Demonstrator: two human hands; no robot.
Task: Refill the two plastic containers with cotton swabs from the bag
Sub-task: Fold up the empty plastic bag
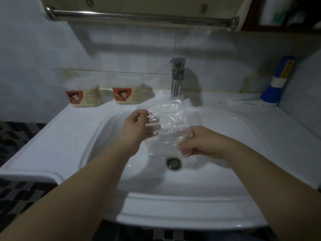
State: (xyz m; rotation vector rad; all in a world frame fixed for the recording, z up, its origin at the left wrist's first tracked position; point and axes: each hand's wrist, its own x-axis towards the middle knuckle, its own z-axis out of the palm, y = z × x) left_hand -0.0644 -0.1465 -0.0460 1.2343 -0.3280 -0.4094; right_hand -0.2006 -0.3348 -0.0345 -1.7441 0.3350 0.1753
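A clear, crinkled plastic bag (166, 126) hangs over the basin between my hands. My left hand (137, 126) pinches its upper left edge, with fingers showing through the film. My right hand (199, 142) grips its lower right corner. The bag looks flat, and I cannot tell whether any swabs are inside. Two plastic containers stand on the sink ledge at the back left, each with a cartoon label: the left container (83, 92) and the right container (126, 90). Both look filled with pale cotton swabs.
A white sink (69, 136) has a drain (173, 163) under the bag. A chrome faucet (177, 77) stands at the back centre. At the back right corner is a blue and white bottle (278, 80). A metal towel bar (139, 15) runs overhead. A dark tiled floor shows at left.
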